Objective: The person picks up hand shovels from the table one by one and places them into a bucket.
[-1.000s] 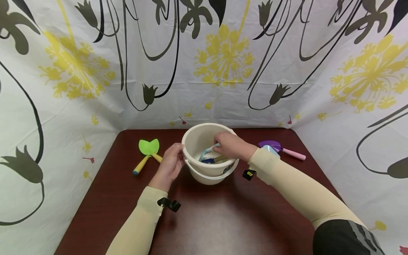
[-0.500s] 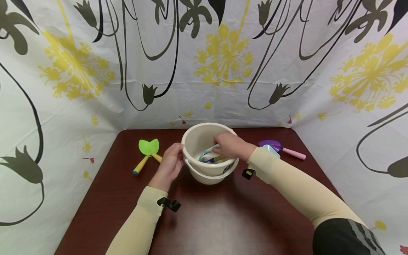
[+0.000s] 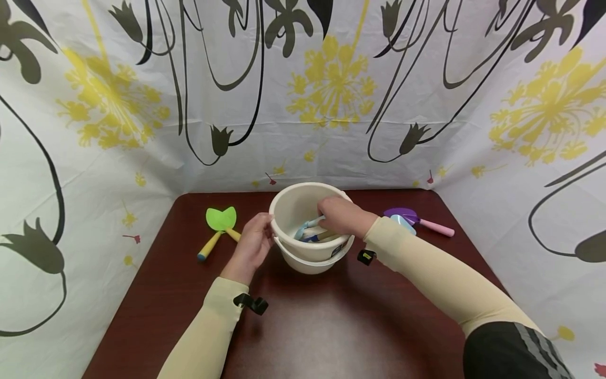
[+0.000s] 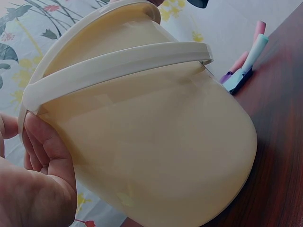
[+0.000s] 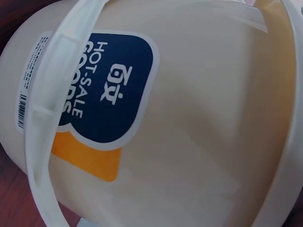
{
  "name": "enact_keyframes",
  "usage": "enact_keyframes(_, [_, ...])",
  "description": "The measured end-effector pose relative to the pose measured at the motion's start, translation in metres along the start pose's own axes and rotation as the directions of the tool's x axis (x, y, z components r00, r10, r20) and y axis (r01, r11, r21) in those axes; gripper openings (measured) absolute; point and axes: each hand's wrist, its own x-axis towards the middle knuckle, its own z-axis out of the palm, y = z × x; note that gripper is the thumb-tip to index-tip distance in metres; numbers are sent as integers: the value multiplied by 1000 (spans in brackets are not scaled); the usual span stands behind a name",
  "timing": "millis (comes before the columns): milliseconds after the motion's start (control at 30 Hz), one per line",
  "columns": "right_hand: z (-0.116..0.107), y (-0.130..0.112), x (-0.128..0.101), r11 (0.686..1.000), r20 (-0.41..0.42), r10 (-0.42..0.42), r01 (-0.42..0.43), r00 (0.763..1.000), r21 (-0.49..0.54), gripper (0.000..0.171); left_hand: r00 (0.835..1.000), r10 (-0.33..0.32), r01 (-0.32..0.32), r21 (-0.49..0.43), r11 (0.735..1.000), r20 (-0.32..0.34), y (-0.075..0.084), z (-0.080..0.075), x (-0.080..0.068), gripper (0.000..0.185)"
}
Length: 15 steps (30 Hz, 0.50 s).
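A cream plastic bucket (image 3: 310,252) with a bail handle stands on the table, its mouth tilted toward me. At its left rim my left hand (image 3: 254,242) holds on, the thumb against the outside wall in the left wrist view. My right hand (image 3: 343,215) reaches over the right rim into the bucket. Its curled fingers pinch the end of a light-blue handled item (image 3: 309,226), whose lower part is hidden. Beside that item lies a blue-and-tan piece (image 3: 314,238), partly covered by the hand. The right wrist view shows only the bucket's outside with a dark blue label (image 5: 113,85).
Two small green shovels (image 3: 221,218) with yellow handles lie left of the bucket on the dark red table (image 3: 303,326). To the right rest a purple trowel with a pink handle (image 3: 436,228) and a light-blue trowel (image 3: 404,224). Patterned cloth (image 3: 303,152) encloses the back and sides.
The light-blue item inside the bucket has shifted slightly with the right hand, and the right forearm has edged left. The left hand and the bucket stay in place.
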Motion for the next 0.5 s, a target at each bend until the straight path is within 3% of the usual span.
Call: enact_keyframes(500, [-3,-8,-2,987,33,-9,15,999,-157,36,1000,-4,4,13,1000,6,0,0,1,12])
